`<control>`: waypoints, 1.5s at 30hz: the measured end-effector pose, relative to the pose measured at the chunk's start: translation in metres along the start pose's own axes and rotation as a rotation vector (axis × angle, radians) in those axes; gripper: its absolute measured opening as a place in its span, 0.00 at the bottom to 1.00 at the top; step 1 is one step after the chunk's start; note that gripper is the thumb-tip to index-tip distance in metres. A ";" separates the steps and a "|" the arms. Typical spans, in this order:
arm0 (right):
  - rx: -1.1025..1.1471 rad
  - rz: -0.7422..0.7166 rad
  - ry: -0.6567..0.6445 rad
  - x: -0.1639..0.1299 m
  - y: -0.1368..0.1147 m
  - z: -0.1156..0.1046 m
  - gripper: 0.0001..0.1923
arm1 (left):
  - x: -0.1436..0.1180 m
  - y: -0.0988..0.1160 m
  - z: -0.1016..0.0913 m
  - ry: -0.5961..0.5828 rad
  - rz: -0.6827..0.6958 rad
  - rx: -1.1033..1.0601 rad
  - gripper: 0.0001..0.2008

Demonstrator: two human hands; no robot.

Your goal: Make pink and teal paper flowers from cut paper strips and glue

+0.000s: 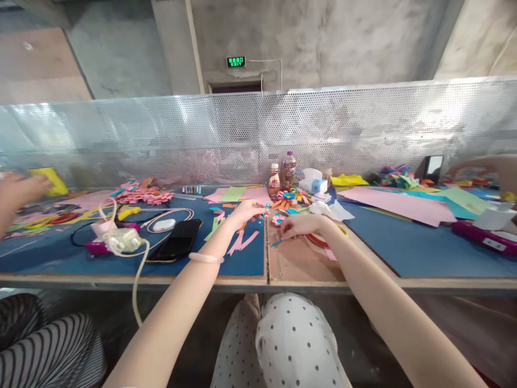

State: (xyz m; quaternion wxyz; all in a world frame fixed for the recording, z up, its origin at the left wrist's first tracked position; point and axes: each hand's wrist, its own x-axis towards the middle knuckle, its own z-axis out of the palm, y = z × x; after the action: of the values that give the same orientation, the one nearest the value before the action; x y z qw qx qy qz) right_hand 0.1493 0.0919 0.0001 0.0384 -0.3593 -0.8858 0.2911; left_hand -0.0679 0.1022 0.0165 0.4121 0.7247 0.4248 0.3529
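"Blue paper piece [267, 207], where?"
"One, pinched between closed fingertips of left hand [247, 212], over the table [301, 270]."
"Right hand [299, 226]?"
"Fingers bent together beside one blue strip [276, 243]; cannot tell if gripping."
"Bottles [274, 182]?"
"Two, upright, behind both hands."

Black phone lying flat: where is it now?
The phone lies left of centre in the head view, between the white case and the pale bracelet.

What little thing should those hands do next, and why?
Perhaps the right hand should bring the thin blue strip toward the left hand. The strip lies right by the right fingers, and the left hand appears to pinch a small blue piece. I can't tell whether the right fingers already grip the strip.
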 end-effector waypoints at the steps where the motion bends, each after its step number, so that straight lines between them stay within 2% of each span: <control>1: 0.003 0.001 0.002 0.000 -0.001 0.000 0.13 | 0.000 0.000 0.000 0.001 0.000 0.003 0.14; 9: 0.019 -0.038 0.014 -0.004 -0.015 0.003 0.14 | 0.000 0.001 0.000 -0.013 0.006 0.004 0.13; 21: -0.005 -0.022 -0.017 -0.003 -0.016 0.003 0.11 | 0.005 -0.006 -0.002 -0.024 0.014 0.007 0.13; 41: 0.153 0.009 0.155 -0.004 -0.016 0.006 0.06 | 0.005 -0.006 -0.001 -0.022 0.005 0.029 0.12; 45: 0.184 0.000 0.180 -0.002 -0.015 0.008 0.08 | 0.004 -0.005 -0.001 -0.012 0.005 0.035 0.13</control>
State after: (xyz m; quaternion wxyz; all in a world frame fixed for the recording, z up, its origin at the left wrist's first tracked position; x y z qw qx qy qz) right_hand 0.1396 0.0777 0.0021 0.1508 -0.3789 -0.8482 0.3379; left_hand -0.0685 0.1078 0.0130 0.4009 0.7348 0.4269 0.3422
